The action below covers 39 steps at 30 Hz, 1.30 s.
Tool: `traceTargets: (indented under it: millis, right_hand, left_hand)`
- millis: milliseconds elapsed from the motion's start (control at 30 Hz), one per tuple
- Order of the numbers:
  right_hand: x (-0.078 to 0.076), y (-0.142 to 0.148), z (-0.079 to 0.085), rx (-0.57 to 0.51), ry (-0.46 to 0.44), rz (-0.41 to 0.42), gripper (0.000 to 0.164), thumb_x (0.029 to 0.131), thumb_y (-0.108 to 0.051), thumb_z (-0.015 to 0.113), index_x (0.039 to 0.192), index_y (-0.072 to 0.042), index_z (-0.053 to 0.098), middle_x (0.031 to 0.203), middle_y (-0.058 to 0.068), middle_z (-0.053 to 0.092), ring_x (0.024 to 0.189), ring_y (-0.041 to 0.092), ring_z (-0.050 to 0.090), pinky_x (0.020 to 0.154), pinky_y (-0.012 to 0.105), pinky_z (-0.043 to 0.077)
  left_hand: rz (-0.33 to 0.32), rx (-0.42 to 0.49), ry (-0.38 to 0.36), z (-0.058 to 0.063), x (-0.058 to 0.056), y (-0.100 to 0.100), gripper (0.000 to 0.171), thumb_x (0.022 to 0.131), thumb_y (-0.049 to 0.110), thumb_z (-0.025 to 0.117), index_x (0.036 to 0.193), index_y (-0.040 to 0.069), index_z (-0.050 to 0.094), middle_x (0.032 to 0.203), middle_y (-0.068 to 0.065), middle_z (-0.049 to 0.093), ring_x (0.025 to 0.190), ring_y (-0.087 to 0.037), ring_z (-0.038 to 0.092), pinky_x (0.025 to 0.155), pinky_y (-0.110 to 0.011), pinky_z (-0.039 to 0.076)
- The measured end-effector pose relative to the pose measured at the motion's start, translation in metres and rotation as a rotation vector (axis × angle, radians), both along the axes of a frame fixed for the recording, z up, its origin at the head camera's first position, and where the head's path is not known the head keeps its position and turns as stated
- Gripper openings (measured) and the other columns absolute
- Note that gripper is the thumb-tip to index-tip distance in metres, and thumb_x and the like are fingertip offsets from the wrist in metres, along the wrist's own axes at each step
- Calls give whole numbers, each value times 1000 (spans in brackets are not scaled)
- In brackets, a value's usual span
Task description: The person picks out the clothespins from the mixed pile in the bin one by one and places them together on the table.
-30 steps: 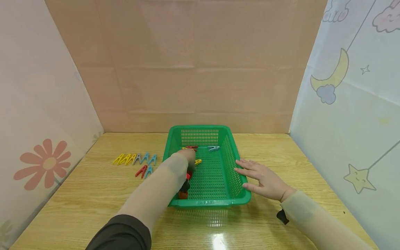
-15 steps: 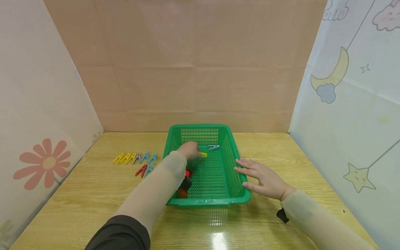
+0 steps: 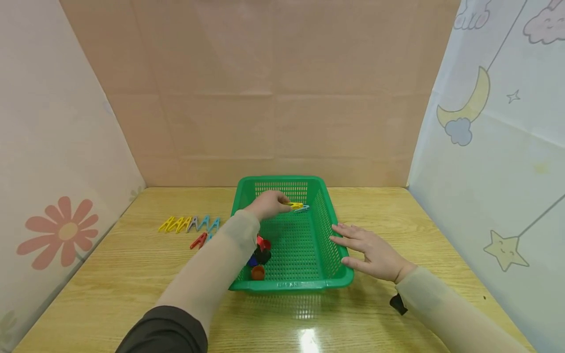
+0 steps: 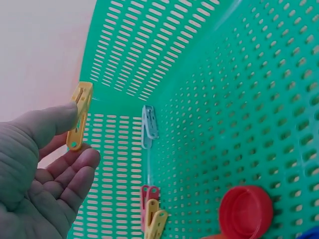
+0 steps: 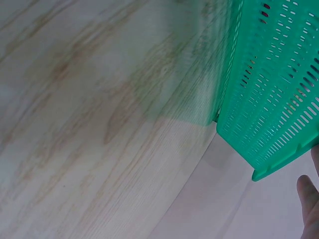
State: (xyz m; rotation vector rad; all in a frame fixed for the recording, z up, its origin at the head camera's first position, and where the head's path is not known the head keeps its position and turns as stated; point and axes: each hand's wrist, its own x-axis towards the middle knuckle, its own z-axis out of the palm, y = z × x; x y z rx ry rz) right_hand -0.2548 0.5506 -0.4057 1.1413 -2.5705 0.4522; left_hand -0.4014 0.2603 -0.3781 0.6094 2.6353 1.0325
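Observation:
Between thumb and fingers my left hand (image 3: 270,204) pinches a yellow clothespin (image 4: 79,115), held over the far part of the green basket (image 3: 287,284). Below it on the basket floor lies a light blue clothespin (image 4: 149,127). The left wrist view also shows a red clothespin (image 4: 144,206) and a yellow one (image 4: 156,219) side by side at the same end, behind the hand in the head view. My right hand (image 3: 368,250) rests with spread, straight fingers on the basket's right rim.
Bottle caps lie in the basket's near left part: a red cap (image 4: 245,213), an orange-brown cap (image 3: 258,272), and black and blue pieces. Left of the basket, yellow clothespins (image 3: 175,224) line up on the table with grey and blue ones, a red clothespin (image 3: 199,240) nearer.
My left hand has lifted from the basket floor and moved up and to the right, bringing the yellow clothespin along. The right hand stays at the rim.

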Motion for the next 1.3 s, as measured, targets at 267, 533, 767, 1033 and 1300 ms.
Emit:
traceTargets:
  millis: [267,533,767,1033,1300]
  right_hand:
    - [-1,0,-1,-4,-3,1,54,89,-27,67,139,-12,53,148,11,42,135,36,37,113,18,8]
    - [-1,0,-2,-2,5,-7,54,89,-27,67,139,-12,53,149,10,41,138,29,34,113,21,11]
    - [-1,0,-2,-3,13,-1,54,88,-27,67,139,-13,53,148,11,42,132,39,40,113,19,10]
    - [0,-1,-2,-2,9,-3,54,88,-27,68,139,-12,54,148,11,42,132,39,40,112,18,8]
    - [0,-1,-2,-13,18,6,54,88,-27,67,138,-12,54,147,12,43,130,41,41,112,17,8]
  left_hand:
    - [7,77,-52,17,5,-13,40,93,34,65,126,12,62,121,-3,61,91,-19,64,82,-40,52]
    - [45,144,-16,33,8,-37,44,91,35,67,127,11,60,122,-5,61,107,-21,61,91,-41,48]
    - [76,161,33,41,12,-60,40,91,33,68,123,9,61,124,-9,60,114,-27,55,94,-43,46]
    - [150,202,28,43,13,-90,42,92,34,66,125,8,59,127,-11,55,116,-30,51,96,-47,43]
    - [269,300,24,40,19,-123,44,94,31,64,128,5,56,127,-14,55,115,-32,50,98,-50,40]
